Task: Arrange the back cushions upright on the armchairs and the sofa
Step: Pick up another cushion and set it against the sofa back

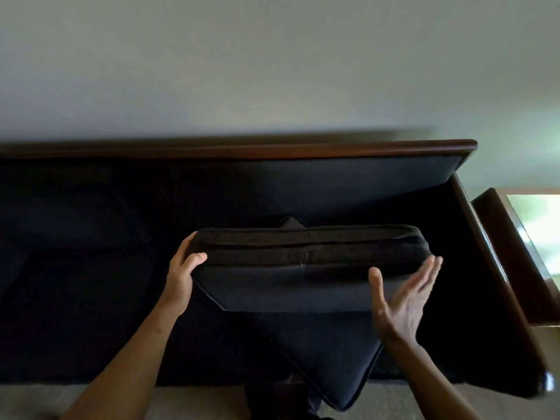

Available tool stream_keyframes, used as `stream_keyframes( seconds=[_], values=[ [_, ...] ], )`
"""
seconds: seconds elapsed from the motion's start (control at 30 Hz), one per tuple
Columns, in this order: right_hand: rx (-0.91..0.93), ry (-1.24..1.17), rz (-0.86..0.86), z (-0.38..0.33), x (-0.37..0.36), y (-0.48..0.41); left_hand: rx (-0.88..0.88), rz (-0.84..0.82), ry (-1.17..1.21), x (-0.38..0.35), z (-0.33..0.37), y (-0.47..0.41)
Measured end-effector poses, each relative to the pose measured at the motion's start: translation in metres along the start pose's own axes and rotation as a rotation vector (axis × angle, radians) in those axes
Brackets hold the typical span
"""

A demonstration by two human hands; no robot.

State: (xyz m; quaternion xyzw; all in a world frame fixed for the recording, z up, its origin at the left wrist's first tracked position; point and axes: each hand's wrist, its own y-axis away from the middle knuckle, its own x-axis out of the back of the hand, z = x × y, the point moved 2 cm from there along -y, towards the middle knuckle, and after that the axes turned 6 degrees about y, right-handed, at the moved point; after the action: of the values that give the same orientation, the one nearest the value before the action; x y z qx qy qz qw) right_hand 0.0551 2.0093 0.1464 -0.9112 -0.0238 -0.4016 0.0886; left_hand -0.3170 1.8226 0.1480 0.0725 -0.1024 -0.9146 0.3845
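Note:
A black back cushion is held up in front of the dark sofa, its zipped edge turned toward me. My left hand grips the cushion's left end, thumb on the near face. Close by the cushion's right end is my right hand, fingers straight and spread; whether it touches the fabric is unclear. A second dark cushion lies askew on the seat below, one corner hanging over the front edge. The sofa's wooden top rail runs across behind.
The sofa's wooden right armrest slopes down at the right, and beside it stands another wooden piece with a glossy top. A pale wall rises behind. Light carpet shows at the bottom.

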Motion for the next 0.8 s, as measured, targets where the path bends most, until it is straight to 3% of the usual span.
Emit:
stream_keyframes(
  seconds=[0.07,0.13,0.2,0.27,0.37,0.6,0.8],
  values=[
    [0.345,0.161,0.003,-0.037,0.003,-0.002,0.026,-0.065,-0.045,0.003,0.003,0.007],
    [0.602,0.276,-0.226,-0.075,-0.006,-0.004,0.057,-0.126,-0.098,0.004,0.007,0.013],
    [0.728,0.474,-0.525,-0.101,-0.024,-0.003,0.102,-0.193,-0.181,0.010,0.008,0.021],
    [0.810,0.658,-0.667,-0.119,-0.044,-0.002,0.131,-0.292,-0.291,0.021,0.001,0.025],
    [0.879,0.738,-0.673,-0.143,-0.068,0.002,0.129,-0.374,-0.460,0.028,-0.008,0.028],
    [0.896,0.616,-0.556,-0.153,-0.061,-0.002,-0.049,-0.219,-0.433,0.017,0.012,0.025],
    [0.808,0.370,-0.437,-0.164,-0.012,-0.025,-0.300,-0.232,-0.370,-0.010,0.100,0.024]
  ],
)
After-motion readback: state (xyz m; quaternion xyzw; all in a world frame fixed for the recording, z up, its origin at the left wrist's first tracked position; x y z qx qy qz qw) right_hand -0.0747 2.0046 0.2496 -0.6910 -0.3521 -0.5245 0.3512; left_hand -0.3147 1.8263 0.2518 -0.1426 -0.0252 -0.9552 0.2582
